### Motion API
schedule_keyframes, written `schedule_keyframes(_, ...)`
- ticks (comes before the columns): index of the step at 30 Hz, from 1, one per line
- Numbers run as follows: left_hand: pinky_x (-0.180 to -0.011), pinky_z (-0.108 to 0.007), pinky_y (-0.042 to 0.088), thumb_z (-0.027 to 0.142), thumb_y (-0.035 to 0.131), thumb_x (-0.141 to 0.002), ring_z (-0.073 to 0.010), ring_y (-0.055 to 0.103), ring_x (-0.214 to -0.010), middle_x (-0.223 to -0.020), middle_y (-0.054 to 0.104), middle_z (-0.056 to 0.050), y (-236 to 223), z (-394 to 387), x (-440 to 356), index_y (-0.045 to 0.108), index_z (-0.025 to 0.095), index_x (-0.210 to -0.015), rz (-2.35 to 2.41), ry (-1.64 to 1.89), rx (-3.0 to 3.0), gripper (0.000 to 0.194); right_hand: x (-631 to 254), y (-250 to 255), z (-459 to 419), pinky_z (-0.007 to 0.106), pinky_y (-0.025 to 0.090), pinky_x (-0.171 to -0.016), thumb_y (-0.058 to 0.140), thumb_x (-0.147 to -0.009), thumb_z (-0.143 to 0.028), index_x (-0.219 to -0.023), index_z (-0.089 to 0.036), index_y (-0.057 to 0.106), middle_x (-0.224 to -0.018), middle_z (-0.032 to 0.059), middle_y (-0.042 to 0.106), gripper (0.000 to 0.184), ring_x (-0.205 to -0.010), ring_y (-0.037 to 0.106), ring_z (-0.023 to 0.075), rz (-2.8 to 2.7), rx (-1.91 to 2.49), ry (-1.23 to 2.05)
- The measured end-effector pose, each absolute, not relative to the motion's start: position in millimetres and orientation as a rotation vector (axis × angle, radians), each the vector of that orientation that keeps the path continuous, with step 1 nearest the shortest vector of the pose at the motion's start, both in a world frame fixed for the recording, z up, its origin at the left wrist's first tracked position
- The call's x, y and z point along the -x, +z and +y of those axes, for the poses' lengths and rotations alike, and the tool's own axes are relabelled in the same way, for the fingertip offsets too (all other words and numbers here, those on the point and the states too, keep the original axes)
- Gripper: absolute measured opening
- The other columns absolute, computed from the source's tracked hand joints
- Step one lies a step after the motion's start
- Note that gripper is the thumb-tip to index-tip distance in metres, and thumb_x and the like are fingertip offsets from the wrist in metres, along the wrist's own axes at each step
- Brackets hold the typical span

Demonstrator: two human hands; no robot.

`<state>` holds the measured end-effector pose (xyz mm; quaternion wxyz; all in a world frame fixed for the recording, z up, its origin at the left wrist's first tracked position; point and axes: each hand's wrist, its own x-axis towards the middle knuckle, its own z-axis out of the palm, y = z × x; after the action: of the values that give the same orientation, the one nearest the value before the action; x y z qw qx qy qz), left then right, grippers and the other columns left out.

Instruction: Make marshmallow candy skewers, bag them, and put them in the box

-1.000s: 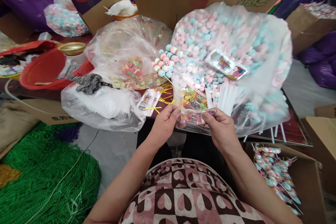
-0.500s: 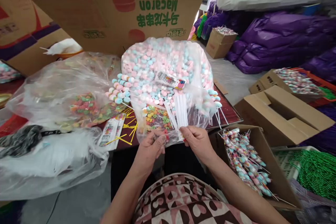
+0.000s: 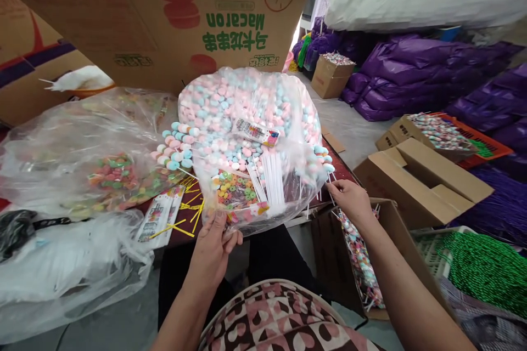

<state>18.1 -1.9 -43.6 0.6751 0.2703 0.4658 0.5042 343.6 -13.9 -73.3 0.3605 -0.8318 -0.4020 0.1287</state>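
On my left, printed packets (image 3: 160, 215) carry lettering too small to read. The left hand (image 3: 212, 244) pinches a clear printed wrapper (image 3: 256, 210) before the ring candies (image 3: 234, 189). Behind, the carton (image 3: 185, 38) says "Macaron" and 马卡龙串串, upside down. Right of the bag, candy skewers (image 3: 323, 159) stick out; the right hand's (image 3: 349, 200) nearly closed fingertips meet a stick, gripped or not, I can't tell.

Below centre, your left hand (image 3: 212, 247) holds a printed clear wrapper (image 3: 250, 213); right of centre, your right hand (image 3: 352, 200) pinches a stick among candy skewers (image 3: 323, 159) beside the mid-frame marshmallow bag (image 3: 222, 100).
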Motion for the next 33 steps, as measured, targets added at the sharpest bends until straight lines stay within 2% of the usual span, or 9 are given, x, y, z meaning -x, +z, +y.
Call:
schedule_keyframes(5,-0.049,-0.023,0.043,0.048,0.077,-0.075,-0.0026,0.026,-0.035,-0.042,0.028,0.014,-43.0,1.4,-13.0,0.041,0.019,-0.07,0.947,1.13,-0.524,0.047,-347.8,-82.8,-20.1,0.031,0.039,-0.057,0.059,-0.074,-0.047,-0.061,-0.02,0.065,-0.055,0.002,0.061,0.031,-0.054,0.053,0.0176,-0.857,2.033,0.335)
schedule_keyframes(8,-0.047,-0.021,0.041,0.047,0.076,-0.078,-0.0024,0.025,-0.034,-0.041,0.026,0.014,-43.9,4.8,-10.6,0.042,0.019,-0.069,0.867,1.137,-0.44,0.045,-347.3,-82.1,-31.7,0.029,0.041,-0.051,0.054,-0.077,-0.055,-0.071,-0.019,0.063,-0.055,-0.0013,0.057,0.037,-0.047,0.048,0.014,-0.768,1.923,0.326)
schedule_keyframes(10,-0.045,-0.019,0.038,0.046,0.074,-0.08,-0.0024,0.024,-0.033,-0.041,0.024,0.014,-45.1,6.4,-8.7,0.044,0.018,-0.07,0.826,1.149,-0.396,0.042,-340.8,-76.5,-41.5,0.027,0.04,-0.05,0.058,-0.078,-0.054,-0.08,-0.019,0.064,-0.059,-0.0022,0.056,0.036,-0.048,0.047,0.0126,-0.721,1.795,0.347)
schedule_keyframes(12,-0.045,-0.019,0.037,0.047,0.072,-0.082,-0.0025,0.024,-0.033,-0.04,0.023,0.013,-47.1,6.7,-5.7,0.046,0.018,-0.069,0.785,1.16,-0.367,0.041,-328.9,-66.8,-52.1,0.027,0.039,-0.05,0.068,-0.076,-0.047,-0.083,-0.019,0.067,-0.062,-0.001,0.058,0.029,-0.051,0.048,0.0123,-0.707,1.637,0.424)
schedule_keyframes(15,-0.047,-0.02,0.039,0.047,0.07,-0.084,-0.0028,0.025,-0.033,-0.041,0.022,0.013,-51.3,4.8,0.5,0.047,0.018,-0.069,0.732,1.158,-0.364,0.039,-305.7,-48.6,-65.9,0.03,0.042,-0.052,0.073,-0.077,-0.038,-0.081,-0.021,0.072,-0.061,0.0008,0.059,0.017,-0.055,0.051,0.0151,-0.868,1.577,0.51)
schedule_keyframes(18,-0.047,-0.021,0.04,0.049,0.07,-0.082,-0.0031,0.024,-0.033,-0.041,0.022,0.013,-55.0,1.1,6.4,0.045,0.018,-0.068,0.713,1.156,-0.386,0.042,-284.8,-34.6,-72.4,0.031,0.046,-0.052,0.073,-0.078,-0.036,-0.077,-0.024,0.074,-0.058,0.0012,0.06,0.012,-0.055,0.054,0.0167,-1.13,1.537,0.623)
schedule_keyframes(25,-0.048,-0.022,0.042,0.048,0.075,-0.078,-0.0033,0.024,-0.033,-0.043,0.02,0.014,-58.3,-4.7,13.3,0.043,0.02,-0.066,0.713,1.158,-0.469,0.045,-268.4,-32.6,-67.8,0.029,0.048,-0.049,0.068,-0.082,-0.039,-0.076,-0.026,0.075,-0.057,0.0018,0.063,0.015,-0.052,0.057,0.0174,-1.457,1.5,0.676)
schedule_keyframes(33,-0.048,-0.023,0.044,0.05,0.074,-0.078,-0.0028,0.024,-0.033,-0.042,0.024,0.013,-63.2,0.6,25.1,0.045,0.019,-0.066,0.724,1.158,-0.551,0.044,-277.1,-31.6,-66.0,0.026,0.051,-0.047,0.07,-0.079,-0.048,-0.076,-0.025,0.076,-0.057,0.0024,0.066,0.024,-0.049,0.061,0.0172,-1.633,1.575,0.604)
